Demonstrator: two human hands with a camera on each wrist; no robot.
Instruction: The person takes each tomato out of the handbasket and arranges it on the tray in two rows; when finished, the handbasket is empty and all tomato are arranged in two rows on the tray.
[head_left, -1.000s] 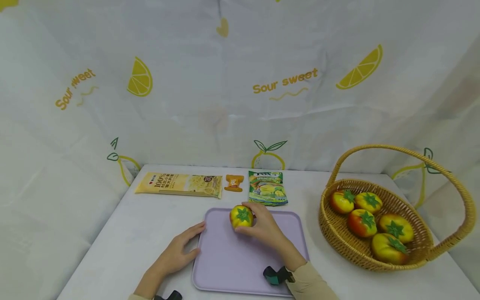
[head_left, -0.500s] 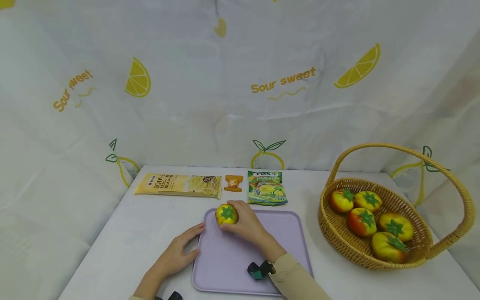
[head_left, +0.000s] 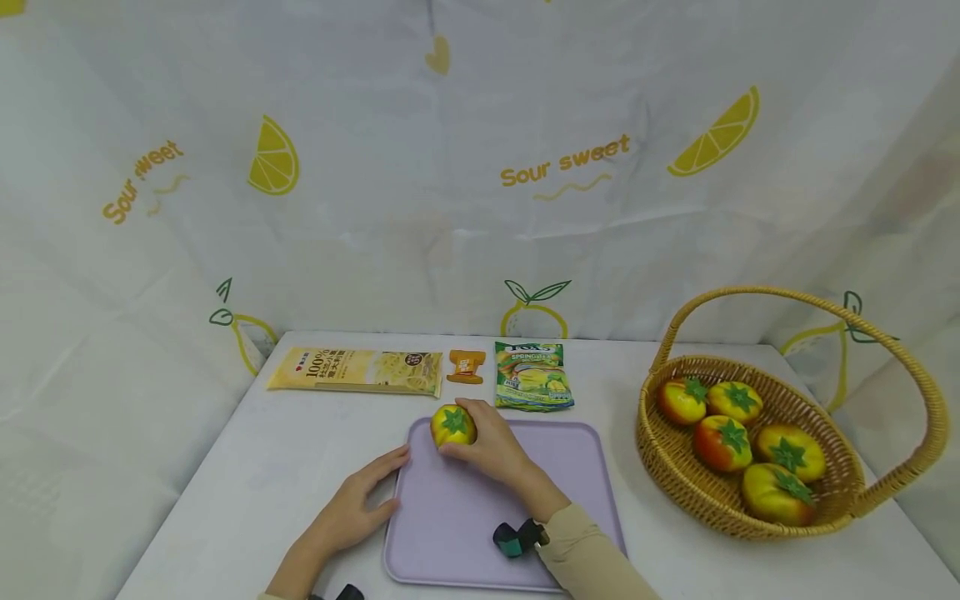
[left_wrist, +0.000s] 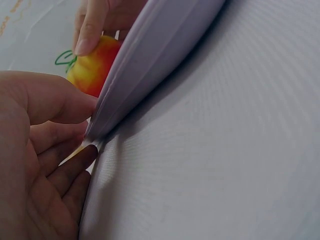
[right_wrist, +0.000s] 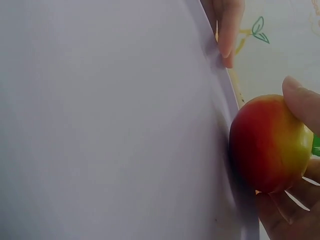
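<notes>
A yellow-and-red persimmon [head_left: 453,425] with a green leafy cap sits at the far left corner of a lilac tray [head_left: 465,533]. My right hand [head_left: 491,446] grips it from the right, thumb on the near side and fingers behind. In the right wrist view the persimmon [right_wrist: 270,145] is against the tray floor, close to the rim. My left hand [head_left: 352,508] rests at the tray's left edge, its thumb and fingertips touching the rim with fingers loosely extended. The left wrist view shows the left thumb [left_wrist: 60,102] against the rim.
On the right stands a wicker basket [head_left: 675,492] with a tall handle, holding several similar persimmons [head_left: 723,444]. Behind the tray lie a yellow pasta packet [head_left: 356,371], a small orange packet [head_left: 467,367] and a green soup-like packet [head_left: 534,377]. A printed cloth hangs behind.
My right hand has moved the persimmon left across the tray to its far left corner, then stayed there over the last half second. My left hand has kept its place.
</notes>
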